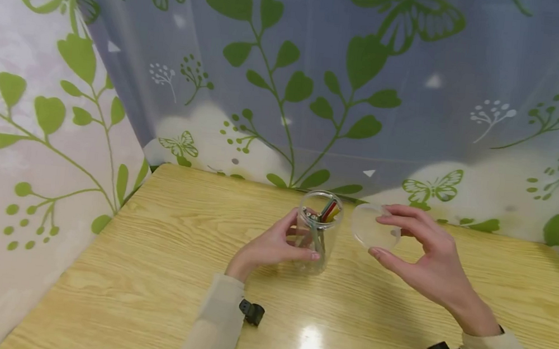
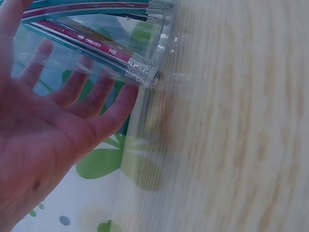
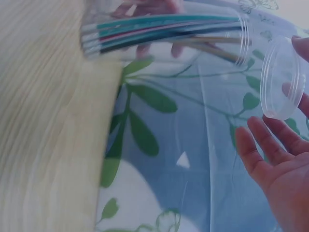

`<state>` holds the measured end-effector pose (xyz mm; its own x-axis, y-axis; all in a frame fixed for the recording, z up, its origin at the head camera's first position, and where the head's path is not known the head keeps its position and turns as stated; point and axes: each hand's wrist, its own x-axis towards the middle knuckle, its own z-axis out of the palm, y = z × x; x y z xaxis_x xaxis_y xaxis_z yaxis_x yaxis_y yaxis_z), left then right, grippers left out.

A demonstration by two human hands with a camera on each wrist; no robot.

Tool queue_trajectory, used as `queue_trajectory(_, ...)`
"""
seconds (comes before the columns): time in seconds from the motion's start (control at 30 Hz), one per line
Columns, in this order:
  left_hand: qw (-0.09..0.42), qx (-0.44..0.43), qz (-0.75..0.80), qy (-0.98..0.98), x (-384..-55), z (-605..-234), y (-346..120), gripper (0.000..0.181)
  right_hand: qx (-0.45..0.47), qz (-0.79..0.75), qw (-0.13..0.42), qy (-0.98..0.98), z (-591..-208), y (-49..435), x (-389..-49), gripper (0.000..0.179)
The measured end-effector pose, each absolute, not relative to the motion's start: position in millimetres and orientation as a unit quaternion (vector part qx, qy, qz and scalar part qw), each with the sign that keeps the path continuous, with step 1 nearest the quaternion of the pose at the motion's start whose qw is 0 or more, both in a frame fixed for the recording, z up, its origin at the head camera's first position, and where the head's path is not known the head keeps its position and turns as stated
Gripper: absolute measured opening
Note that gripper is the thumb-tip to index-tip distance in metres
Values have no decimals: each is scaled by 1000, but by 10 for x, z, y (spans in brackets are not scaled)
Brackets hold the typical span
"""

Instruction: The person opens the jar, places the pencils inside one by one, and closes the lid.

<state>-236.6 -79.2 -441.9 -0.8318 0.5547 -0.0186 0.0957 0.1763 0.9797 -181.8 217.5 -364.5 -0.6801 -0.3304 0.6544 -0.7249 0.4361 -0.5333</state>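
A clear plastic jar (image 1: 332, 241) stands upright over the back part of the table, with its mouth uncovered. Inside it are several pencils (image 3: 169, 30); in the left wrist view, their eraser ends point toward the jar's base and one bears the mark HB. My left hand (image 1: 272, 246) grips the jar from its left side, thumb in front and fingers behind. Just right of the jar, my right hand (image 1: 430, 262) pinches a round translucent lid (image 1: 369, 227) by its edge, apart from the rim. Whether the jar's base touches the table I cannot tell.
The wood-grain table (image 1: 158, 275) ends at the back against a blue curtain (image 1: 292, 41) printed with green leaves and butterflies. A pale patterned cloth (image 1: 24, 94) hangs along the left. Black straps with small devices (image 1: 252, 311) circle both wrists.
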Motion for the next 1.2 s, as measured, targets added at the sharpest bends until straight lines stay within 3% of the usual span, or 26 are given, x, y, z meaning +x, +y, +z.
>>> queue_trajectory(0.3,190,224,599,745,-2371,-4432,-787,75,327,451,217,-801,-3551,1807,-2009,48)
queue_trajectory(0.53,199,216,598,745,-2371,-4436,-790,92,322,463,177,-807,-3552,1637,-2095,42)
queue_trajectory(1.2,201,216,609,736,-2356,-4415,-806,96,314,434,115,-836,-3557,1519,-2163,39)
